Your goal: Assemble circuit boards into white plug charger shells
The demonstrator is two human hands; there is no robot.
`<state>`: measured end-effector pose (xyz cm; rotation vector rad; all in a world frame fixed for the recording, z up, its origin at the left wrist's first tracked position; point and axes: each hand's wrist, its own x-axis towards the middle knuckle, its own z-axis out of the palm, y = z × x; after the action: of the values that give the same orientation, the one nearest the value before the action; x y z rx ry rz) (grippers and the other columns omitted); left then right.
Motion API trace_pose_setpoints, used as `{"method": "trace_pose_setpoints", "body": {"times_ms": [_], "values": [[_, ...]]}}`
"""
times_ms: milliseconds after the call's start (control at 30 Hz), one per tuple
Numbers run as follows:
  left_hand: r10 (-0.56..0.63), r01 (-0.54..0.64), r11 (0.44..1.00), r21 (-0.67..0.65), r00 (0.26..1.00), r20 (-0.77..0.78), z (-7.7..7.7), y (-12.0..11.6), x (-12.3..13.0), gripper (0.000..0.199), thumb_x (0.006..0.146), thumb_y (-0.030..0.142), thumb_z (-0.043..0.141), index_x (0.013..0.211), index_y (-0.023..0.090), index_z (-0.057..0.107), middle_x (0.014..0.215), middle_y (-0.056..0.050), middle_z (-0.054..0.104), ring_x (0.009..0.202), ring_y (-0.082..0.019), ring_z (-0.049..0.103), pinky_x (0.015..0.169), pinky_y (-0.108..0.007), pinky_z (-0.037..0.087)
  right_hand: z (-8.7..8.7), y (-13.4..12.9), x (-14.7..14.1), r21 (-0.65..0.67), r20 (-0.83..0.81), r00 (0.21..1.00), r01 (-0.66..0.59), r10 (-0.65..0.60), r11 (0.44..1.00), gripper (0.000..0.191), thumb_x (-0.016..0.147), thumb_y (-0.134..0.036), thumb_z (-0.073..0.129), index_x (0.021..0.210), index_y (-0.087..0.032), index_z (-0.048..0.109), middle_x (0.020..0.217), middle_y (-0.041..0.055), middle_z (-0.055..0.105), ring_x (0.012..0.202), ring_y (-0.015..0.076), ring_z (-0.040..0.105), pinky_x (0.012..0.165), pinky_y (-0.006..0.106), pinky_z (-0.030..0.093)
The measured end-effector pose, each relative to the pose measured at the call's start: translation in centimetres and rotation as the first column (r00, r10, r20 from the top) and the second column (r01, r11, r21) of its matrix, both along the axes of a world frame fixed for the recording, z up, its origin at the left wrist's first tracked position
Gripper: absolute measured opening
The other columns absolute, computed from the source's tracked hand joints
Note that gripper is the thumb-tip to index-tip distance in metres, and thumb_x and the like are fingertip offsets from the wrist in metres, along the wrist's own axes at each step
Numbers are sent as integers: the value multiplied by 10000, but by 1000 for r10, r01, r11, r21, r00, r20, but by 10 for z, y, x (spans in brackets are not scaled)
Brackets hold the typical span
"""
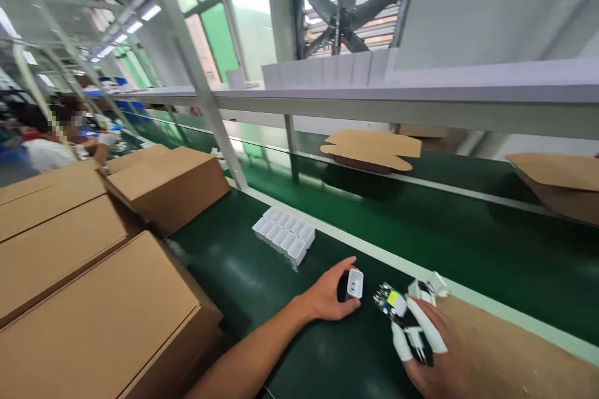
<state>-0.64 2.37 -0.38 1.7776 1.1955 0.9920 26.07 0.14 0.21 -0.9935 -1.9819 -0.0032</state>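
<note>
My left hand (330,293) is curled around a small white charger housing (355,284), thumb at its lower edge and fingers at its upper one. Its open side faces me and two dark slots show inside. White finger cots cover fingers of my right hand (433,343). Between their tips sits a small circuit board (389,300) with a yellow-wrapped part, a short way right of the housing. A white piece with metal prongs (415,341) shows lower between these fingers; how it is held is unclear. More white plastic parts (428,286) lie just behind this hand.
A block of white compartments (284,231) stands on the green bench (234,268). Large cardboard boxes (159,190) line the left side. Cardboard (510,349) lies at right. A shelf (397,99) on posts crosses above the green belt (444,218). Other people sit far left.
</note>
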Motion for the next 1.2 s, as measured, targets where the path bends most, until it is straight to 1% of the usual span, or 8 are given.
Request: {"method": "trace_pose_setpoints", "body": {"times_ms": [67, 133, 233, 367, 467, 667, 967, 1200], "values": [[-16, 16, 1000, 18, 1000, -8, -2, 2, 1, 909, 768, 275, 767, 1568, 224, 338, 1384, -114, 632, 1220, -277, 644, 1134, -486, 489, 5, -2, -7, -6, 18, 999, 35, -34, 999, 536, 929, -309, 633, 1450, -300, 507, 1228, 101, 681, 1140, 357, 675, 957, 572, 602], [-41, 41, 998, 52, 999, -11, -3, 3, 1, 881, 790, 249, 745, 1565, 236, 328, 1382, -110, 629, 1254, -277, 629, 1139, -495, 486, 10, -2, -14, -7, -6, 1000, 2, -2, 1000, 548, 953, -220, 595, 1482, -257, 457, 1252, 123, 670, 1160, 332, 660, 971, 555, 596], [-73, 76, 984, 160, 997, -27, -4, 1, 5, 861, 828, 214, 716, 1574, 258, 290, 1397, -116, 615, 1265, -273, 621, 1119, -509, 500, 18, -5, -21, -7, 1, 999, -32, 32, 999, 520, 967, -164, 557, 1476, -208, 456, 1250, 146, 669, 1174, 323, 646, 963, 543, 599], [-93, 114, 936, 333, 993, -77, -3, -1, 9, 808, 889, 180, 665, 1588, 277, 269, 1427, -132, 596, 1289, -280, 588, 1107, -535, 495, 25, -10, -24, 14, 49, 998, -43, 43, 999, 570, 969, -127, 551, 1518, -184, 412, 1261, 158, 668, 1198, 325, 632, 981, 539, 596], [-100, 140, 910, 391, 988, -121, 0, 0, 11, 831, 900, 138, 638, 1609, 295, 233, 1440, -126, 602, 1331, -294, 540, 1102, -550, 488, 27, -11, -25, 15, 84, 995, -58, 57, 998, 619, 965, -113, 555, 1551, -187, 372, 1264, 158, 668, 1196, 322, 632, 978, 525, 600], [-100, 161, 907, 390, 980, -172, 2, 0, 11, 854, 900, 86, 621, 1616, 306, 211, 1438, -113, 617, 1337, -294, 525, 1093, -549, 481, 28, -15, -27, -27, 152, 986, -58, 62, 998, 643, 947, -79, 533, 1560, -157, 357, 1279, 174, 654, 1212, 326, 613, 1002, 529, 583], [-117, 197, 900, 389, 969, -218, 2, 0, 13, 828, 933, 117, 609, 1624, 289, 188, 1440, -119, 624, 1330, -300, 526, 1105, -554, 455, 24, -14, -27, -83, 159, 986, -46, 58, 996, 679, 896, -65, 500, 1557, -124, 353, 1268, 195, 635, 1208, 343, 597, 991, 554, 576], [-132, 214, 906, 366, 963, -236, 3, 0, 15, 816, 950, 153, 615, 1624, 312, 183, 1456, -102, 616, 1353, -291, 513, 1118, -543, 444, 26, -14, -28, -66, 167, 985, -38, 49, 997, 704, 877, -38, 499, 1557, -126, 337, 1257, 192, 636, 1184, 342, 603, 976, 553, 585]]}}
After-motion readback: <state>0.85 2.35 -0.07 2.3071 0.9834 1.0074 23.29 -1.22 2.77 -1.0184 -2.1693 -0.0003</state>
